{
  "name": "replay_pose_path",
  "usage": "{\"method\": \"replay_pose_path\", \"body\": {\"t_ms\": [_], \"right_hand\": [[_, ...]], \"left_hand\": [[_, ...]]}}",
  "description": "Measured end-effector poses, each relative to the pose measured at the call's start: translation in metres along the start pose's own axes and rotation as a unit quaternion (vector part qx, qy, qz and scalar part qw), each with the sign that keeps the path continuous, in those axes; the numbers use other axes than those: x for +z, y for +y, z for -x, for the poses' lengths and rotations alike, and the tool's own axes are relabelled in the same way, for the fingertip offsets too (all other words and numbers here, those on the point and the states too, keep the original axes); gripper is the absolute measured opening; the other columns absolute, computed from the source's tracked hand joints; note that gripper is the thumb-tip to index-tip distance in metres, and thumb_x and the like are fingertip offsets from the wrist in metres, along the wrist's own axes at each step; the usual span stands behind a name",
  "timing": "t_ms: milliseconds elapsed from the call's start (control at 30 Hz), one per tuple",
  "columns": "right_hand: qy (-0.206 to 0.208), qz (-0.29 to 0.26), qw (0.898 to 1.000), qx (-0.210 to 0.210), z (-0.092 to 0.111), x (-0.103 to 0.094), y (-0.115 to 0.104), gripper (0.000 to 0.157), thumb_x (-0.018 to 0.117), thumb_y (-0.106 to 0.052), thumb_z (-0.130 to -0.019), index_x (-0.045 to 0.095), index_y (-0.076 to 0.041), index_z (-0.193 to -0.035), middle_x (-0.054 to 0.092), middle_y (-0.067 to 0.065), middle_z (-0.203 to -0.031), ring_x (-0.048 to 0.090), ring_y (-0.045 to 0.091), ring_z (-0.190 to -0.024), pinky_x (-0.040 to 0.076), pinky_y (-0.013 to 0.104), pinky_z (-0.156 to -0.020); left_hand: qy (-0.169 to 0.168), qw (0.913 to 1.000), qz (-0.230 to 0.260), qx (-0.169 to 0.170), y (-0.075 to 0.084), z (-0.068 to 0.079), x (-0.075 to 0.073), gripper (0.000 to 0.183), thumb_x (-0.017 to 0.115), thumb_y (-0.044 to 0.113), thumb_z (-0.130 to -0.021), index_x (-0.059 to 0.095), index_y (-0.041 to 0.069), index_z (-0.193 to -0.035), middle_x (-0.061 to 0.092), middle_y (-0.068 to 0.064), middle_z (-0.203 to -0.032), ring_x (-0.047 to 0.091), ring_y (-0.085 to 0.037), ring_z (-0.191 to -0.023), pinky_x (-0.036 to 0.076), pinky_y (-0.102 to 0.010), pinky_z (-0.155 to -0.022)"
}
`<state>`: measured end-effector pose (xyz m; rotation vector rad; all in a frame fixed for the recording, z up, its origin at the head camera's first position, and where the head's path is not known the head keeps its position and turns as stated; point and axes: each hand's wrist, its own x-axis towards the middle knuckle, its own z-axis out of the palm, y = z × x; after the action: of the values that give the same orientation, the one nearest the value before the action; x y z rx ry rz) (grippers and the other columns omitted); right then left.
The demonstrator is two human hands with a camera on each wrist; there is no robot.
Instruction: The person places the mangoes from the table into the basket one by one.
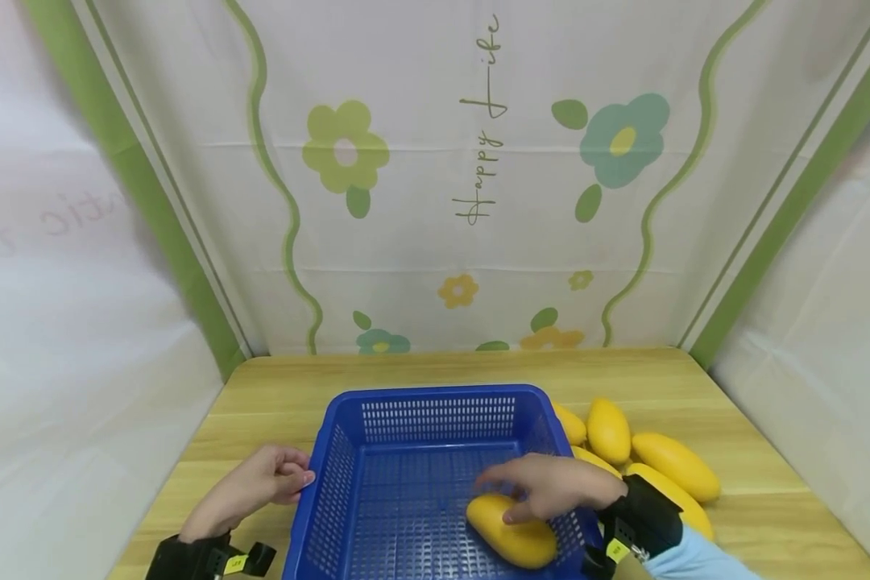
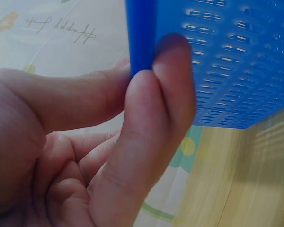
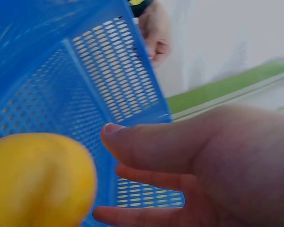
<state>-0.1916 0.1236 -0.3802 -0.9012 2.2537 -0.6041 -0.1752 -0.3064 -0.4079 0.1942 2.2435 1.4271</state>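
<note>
My left hand (image 1: 268,483) pinches the left rim of a blue plastic basket (image 1: 435,395); in the left wrist view the thumb and fingers (image 2: 146,104) close on the thin blue edge. A yellow mango (image 1: 529,548) lies inside the basket at the front right. Over it reaches my right hand (image 1: 544,483), palm down. In the right wrist view the thumb and fingers (image 3: 151,142) are spread, with a gap between them and the mango (image 3: 38,179).
Several more mangoes (image 1: 674,463) lie together on the wooden table (image 1: 275,387) to the right of the basket, partly hidden by my right arm. A printed white cloth (image 1: 420,217) with flowers hangs behind the table, and pale cloth walls stand on both sides.
</note>
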Motion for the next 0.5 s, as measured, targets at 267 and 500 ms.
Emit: {"method": "replay_pose_path", "body": {"t_ms": [267, 500], "right_hand": [[0.061, -0.056, 0.996, -0.025, 0.017, -0.01, 0.003, 0.045, 0.065, -0.028, -0.097, 0.052, -0.028, -0.141, 0.059, 0.002, -0.139, 0.064, 0.018, -0.117, 0.056, 0.028, -0.09], [0.107, -0.102, 0.987, -0.056, 0.021, -0.016, 0.008, 0.05, 0.062, -0.027, -0.099, 0.047, -0.016, -0.146, 0.056, 0.012, -0.142, 0.058, 0.033, -0.127, 0.055, 0.037, -0.097]], "left_hand": [[-0.006, 1.0, 0.003, 0.006, -0.003, -0.002, 0.001, 0.033, 0.06, 0.011, -0.099, 0.055, -0.016, -0.118, 0.056, -0.001, -0.076, 0.067, -0.019, -0.093, 0.061, -0.04, -0.083], [-0.005, 1.0, 0.002, 0.005, -0.003, -0.002, 0.0, 0.034, 0.061, 0.012, -0.099, 0.055, -0.016, -0.118, 0.053, 0.0, -0.074, 0.067, -0.019, -0.094, 0.061, -0.04, -0.083]]}}
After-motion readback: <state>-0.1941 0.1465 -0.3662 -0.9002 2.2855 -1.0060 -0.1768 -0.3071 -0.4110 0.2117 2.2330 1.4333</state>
